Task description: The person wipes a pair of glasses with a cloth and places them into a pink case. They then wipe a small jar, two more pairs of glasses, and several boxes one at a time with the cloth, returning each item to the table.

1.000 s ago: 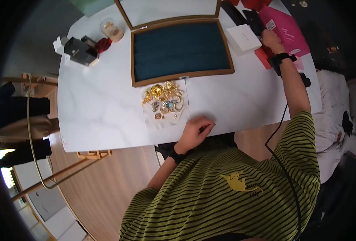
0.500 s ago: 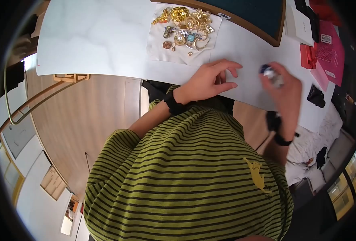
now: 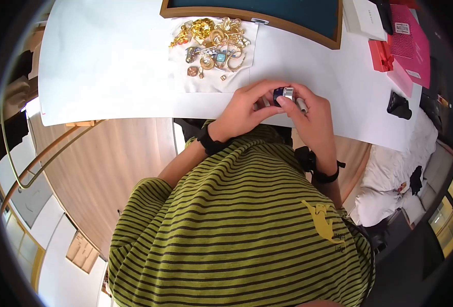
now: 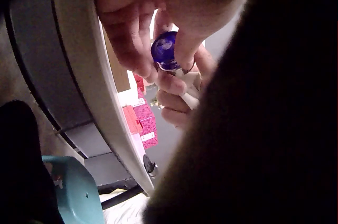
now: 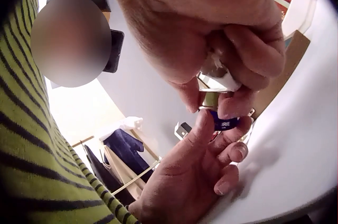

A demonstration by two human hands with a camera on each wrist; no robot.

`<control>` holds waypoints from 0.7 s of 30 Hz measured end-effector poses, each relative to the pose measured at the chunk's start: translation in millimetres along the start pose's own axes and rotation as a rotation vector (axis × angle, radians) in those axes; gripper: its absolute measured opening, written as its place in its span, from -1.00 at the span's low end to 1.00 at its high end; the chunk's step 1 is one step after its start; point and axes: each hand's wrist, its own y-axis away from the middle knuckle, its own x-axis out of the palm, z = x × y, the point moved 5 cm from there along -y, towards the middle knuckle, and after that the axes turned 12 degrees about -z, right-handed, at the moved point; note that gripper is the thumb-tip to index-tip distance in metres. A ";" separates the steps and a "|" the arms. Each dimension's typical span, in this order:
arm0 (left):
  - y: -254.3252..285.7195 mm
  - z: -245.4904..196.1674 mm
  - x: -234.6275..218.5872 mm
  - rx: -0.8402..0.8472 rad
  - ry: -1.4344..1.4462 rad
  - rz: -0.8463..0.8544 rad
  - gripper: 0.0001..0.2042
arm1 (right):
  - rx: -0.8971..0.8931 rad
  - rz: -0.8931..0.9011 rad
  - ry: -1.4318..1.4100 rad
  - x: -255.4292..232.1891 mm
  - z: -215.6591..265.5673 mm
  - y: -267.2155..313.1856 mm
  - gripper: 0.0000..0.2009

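Note:
Above the table's front edge, both hands hold a small round jar (image 3: 278, 95) with a dark blue body and a silver cap (image 3: 288, 93). My left hand (image 3: 241, 110) grips the blue body between thumb and fingers. With thumb and fingertips my right hand (image 3: 314, 115) pinches the silver end. In the right wrist view, an olive-green band (image 5: 210, 100) shows between silver and blue, and pale letters run along the blue side. Something white (image 5: 226, 82) is tucked in the right hand's curled fingers; I cannot tell what it is. Gold and silver jewellery (image 3: 217, 41) lies beyond the left hand.
The jewellery is spread on a white cloth (image 3: 185, 84). Behind it stands a wooden case (image 3: 308, 38) lined in dark teal. A white box (image 3: 364, 19), a red box (image 3: 381, 56), a pink bag (image 3: 408, 43) and a black object (image 3: 399, 106) sit on the right.
The right hand came back from the boxes at the right with the jar and met the left hand at the front edge. The left hand now grips the jar; the head view has tilted down.

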 end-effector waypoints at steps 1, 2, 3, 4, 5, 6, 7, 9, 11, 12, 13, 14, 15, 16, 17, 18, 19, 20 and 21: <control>0.5 -1.3 -0.1 0.008 -0.014 -0.005 -0.54 | -0.001 0.000 0.002 1.3 0.1 1.1 -0.71; 0.0 -1.7 -0.2 0.010 -0.014 -0.007 -0.54 | -0.026 -0.027 0.017 1.8 1.5 1.2 -0.71; -0.2 -3.7 -0.8 0.045 -0.026 -0.010 -0.55 | -0.051 -0.053 0.031 1.6 2.9 1.2 -0.72; 0.5 -5.6 -1.3 0.077 -0.039 -0.012 -0.55 | -0.052 -0.051 0.030 2.0 2.8 2.2 -0.72; 1.3 -6.6 -1.5 0.077 -0.041 -0.013 -0.55 | -0.039 -0.046 0.003 2.4 2.1 3.2 -0.72; 2.5 -11.9 -1.8 0.158 -0.092 -0.021 -0.55 | -0.025 -0.041 -0.025 2.6 1.8 4.3 -0.72; 3.6 -18.2 -1.7 0.239 -0.142 -0.027 -0.55 | -0.025 -0.042 -0.026 2.3 2.8 5.8 -0.72; 6.0 -31.8 -1.6 0.307 -0.191 -0.022 -0.55 | -0.094 -0.072 -0.176 -2.2 10.9 10.5 -0.69; 5.5 -43.5 0.9 0.375 -0.236 -0.017 -0.54 | -0.162 -0.075 -0.209 -9.4 22.7 12.6 -0.67; 5.8 -51.2 2.2 0.486 -0.261 -0.040 -0.52 | -0.234 -0.072 -0.243 -13.0 30.6 14.0 -0.64; 6.8 -58.5 3.4 0.596 -0.285 -0.063 -0.49 | -0.233 -0.078 -0.242 -15.5 33.3 15.5 -0.64; 5.6 -61.4 4.8 0.597 -0.284 -0.059 -0.49 | -0.263 -0.097 -0.253 -18.7 36.9 18.0 -0.62; 6.4 -66.7 5.9 0.662 -0.293 -0.071 -0.48 | -0.292 -0.114 -0.263 -21.3 40.1 20.3 -0.60; 8.6 -70.5 6.7 0.726 -0.303 -0.084 -0.48 | -0.290 -0.116 -0.262 -22.5 41.7 21.8 -0.60; 11.1 -69.7 6.7 0.667 -0.304 -0.054 -0.48 | -0.308 -0.131 -0.283 -23.8 44.6 23.4 -0.59; 11.9 -70.2 7.3 0.666 -0.304 -0.052 -0.48 | -0.327 -0.147 -0.305 -25.0 46.3 24.5 -0.58; 12.2 -71.0 8.2 0.671 -0.309 -0.050 -0.48 | -0.326 -0.149 -0.306 -25.2 46.4 24.9 -0.58; 12.8 -71.8 9.0 0.676 -0.314 -0.047 -0.48 | -0.342 -0.160 -0.316 -26.1 47.1 25.7 -0.58; 13.8 -72.4 9.6 0.675 -0.314 -0.045 -0.48 | -0.357 -0.172 -0.325 -27.0 47.7 26.6 -0.58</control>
